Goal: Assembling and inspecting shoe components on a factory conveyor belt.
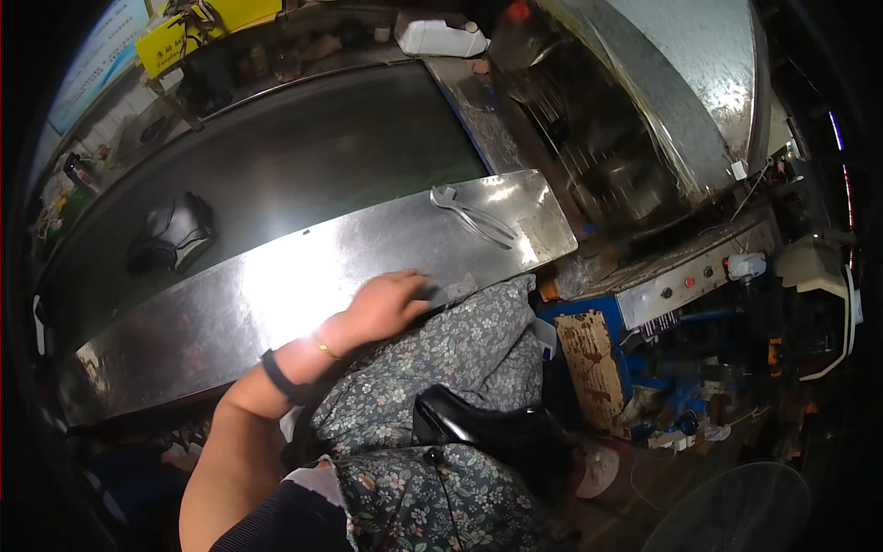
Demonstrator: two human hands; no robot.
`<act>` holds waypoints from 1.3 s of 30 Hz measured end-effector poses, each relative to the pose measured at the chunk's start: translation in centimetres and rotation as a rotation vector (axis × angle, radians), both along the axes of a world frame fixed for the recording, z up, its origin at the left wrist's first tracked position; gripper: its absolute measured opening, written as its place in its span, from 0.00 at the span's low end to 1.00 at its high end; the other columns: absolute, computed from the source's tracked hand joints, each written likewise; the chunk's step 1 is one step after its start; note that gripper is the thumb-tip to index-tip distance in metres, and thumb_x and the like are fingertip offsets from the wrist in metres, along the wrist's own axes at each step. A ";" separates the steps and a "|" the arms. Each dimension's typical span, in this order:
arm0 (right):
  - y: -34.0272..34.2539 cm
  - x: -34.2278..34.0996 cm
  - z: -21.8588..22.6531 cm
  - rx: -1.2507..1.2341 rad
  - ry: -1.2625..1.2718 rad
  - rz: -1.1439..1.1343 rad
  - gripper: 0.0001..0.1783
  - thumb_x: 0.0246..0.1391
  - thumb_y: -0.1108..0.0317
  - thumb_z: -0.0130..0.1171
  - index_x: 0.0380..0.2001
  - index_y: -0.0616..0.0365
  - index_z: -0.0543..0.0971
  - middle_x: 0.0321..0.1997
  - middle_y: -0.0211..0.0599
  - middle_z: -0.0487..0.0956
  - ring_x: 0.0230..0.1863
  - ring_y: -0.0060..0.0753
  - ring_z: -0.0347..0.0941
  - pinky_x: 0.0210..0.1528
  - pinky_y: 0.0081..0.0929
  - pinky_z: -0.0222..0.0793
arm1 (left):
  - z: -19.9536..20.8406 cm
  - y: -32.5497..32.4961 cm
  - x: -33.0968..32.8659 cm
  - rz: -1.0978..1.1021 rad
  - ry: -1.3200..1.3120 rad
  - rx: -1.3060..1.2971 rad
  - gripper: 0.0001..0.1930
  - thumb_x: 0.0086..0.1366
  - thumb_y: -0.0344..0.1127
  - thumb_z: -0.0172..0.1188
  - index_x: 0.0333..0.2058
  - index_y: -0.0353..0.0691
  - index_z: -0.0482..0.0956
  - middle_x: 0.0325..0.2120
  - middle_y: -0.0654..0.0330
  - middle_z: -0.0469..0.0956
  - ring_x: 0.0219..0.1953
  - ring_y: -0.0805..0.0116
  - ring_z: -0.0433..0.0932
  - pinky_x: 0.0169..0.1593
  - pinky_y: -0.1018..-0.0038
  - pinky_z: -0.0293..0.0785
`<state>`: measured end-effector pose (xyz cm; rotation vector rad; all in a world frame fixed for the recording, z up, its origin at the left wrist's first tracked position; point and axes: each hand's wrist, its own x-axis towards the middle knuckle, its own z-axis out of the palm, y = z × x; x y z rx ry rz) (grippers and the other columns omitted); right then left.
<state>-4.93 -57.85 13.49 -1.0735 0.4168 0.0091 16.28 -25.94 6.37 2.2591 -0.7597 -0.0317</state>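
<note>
My left hand [386,308] is over the near edge of a shiny metal shelf [303,285], its fingers stretched out to the right and nothing visible in them. Beyond it on the shelf lies a pair of metal pincers [474,219], handles toward the right. A glossy black piece shaped like a shoe or boot [469,419] rests on my lap, on flowered grey cloth [395,405]; its far end is lost in shadow. Further left, a black shoe [175,232] sits on the dark belt [322,138] behind the shelf. My right hand is out of the picture.
A white plastic jug [441,39] lies past the belt's far edge. To the right stands a machine with a control panel [690,283] bearing buttons, above a worn blue frame [598,368]. A round, dark translucent shape [736,511] is at lower right.
</note>
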 end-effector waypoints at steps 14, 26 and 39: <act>-16.2 40.4 -7.3 -0.639 -0.291 -0.378 0.22 0.56 0.63 0.62 0.52 0.59 0.74 0.44 0.38 0.80 0.41 0.30 0.77 0.39 0.27 0.74 | 1.0 13.9 -13.1 0.567 0.480 -0.095 0.16 0.66 0.37 0.57 0.48 0.34 0.78 0.41 0.50 0.81 0.44 0.59 0.80 0.49 0.68 0.74; 5.5 17.0 -7.1 -1.239 -0.481 0.456 0.10 0.58 0.74 0.54 0.40 0.69 0.80 0.43 0.52 0.81 0.44 0.45 0.78 0.51 0.35 0.72 | -4.5 41.2 -3.9 1.452 0.049 0.458 0.41 0.56 0.29 0.58 0.67 0.42 0.48 0.69 0.50 0.48 0.69 0.47 0.50 0.68 0.61 0.54; 2.0 10.3 -13.3 -1.342 -0.256 0.154 0.08 0.59 0.74 0.51 0.37 0.68 0.75 0.44 0.44 0.73 0.45 0.38 0.70 0.48 0.33 0.67 | 2.1 39.4 1.0 1.197 0.234 0.745 0.39 0.39 0.67 0.71 0.41 0.40 0.75 0.43 0.52 0.76 0.47 0.54 0.78 0.46 0.62 0.75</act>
